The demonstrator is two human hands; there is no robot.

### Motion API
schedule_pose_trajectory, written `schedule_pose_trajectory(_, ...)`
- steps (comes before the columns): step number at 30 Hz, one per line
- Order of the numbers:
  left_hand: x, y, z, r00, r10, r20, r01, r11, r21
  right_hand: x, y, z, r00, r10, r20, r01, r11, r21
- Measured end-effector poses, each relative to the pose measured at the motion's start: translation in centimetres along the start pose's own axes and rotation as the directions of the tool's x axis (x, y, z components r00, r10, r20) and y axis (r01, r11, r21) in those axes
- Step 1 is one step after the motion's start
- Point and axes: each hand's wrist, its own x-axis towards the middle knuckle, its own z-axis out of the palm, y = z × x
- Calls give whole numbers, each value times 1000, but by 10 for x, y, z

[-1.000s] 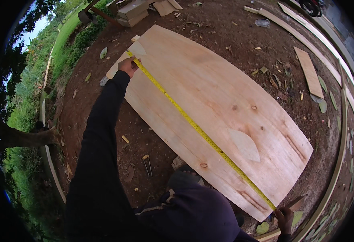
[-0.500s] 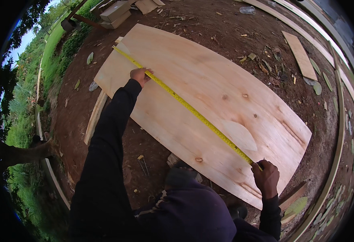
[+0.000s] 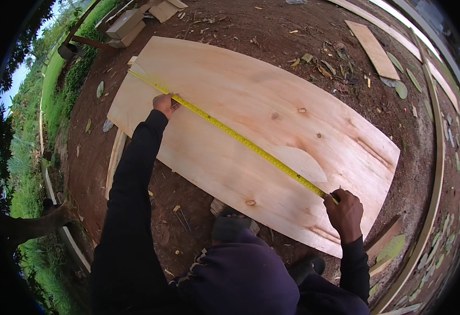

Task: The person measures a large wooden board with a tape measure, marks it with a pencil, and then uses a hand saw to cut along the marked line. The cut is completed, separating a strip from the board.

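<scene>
A large pale plywood sheet [image 3: 230,89] lies in front of me. A yellow tape measure [image 3: 251,146] is stretched diagonally along it, from the far left toward the near right. My left hand [image 3: 165,105] is closed on the blade, and a length of tape runs on past it toward the far left edge. My right hand [image 3: 344,213] is closed round the near right end of the tape, with a small dark part showing at the fingers. Whatever else sits inside that hand is hidden. Both hands are over the sheet.
Cardboard boxes [image 3: 126,24] stand at the far left beside a hoe-like tool [image 3: 71,49]. A short plank [image 3: 372,50] lies on the soil [image 3: 240,26] at the far right. Long timber strips [image 3: 435,157] run along the right. My foot [image 3: 232,227] is by the near edge.
The view has shifted, so the sheet sits slightly further left and more of my feet shows. Both hands keep hold of the tape, which stays stretched across the sheet.
</scene>
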Motion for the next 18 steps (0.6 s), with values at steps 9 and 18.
schedule_pose_trajectory(9, 69, -9, -58, 999, -38, -3, 38, 994, 104, 20, -5, 7, 1000, 31, 5, -31, 998, 46)
schedule_pose_trajectory(18, 7, -32, -5, 799, 601, 24, -255, 302, 919, 31, 51, 1, 996, 85, -35, -84, 996, 31)
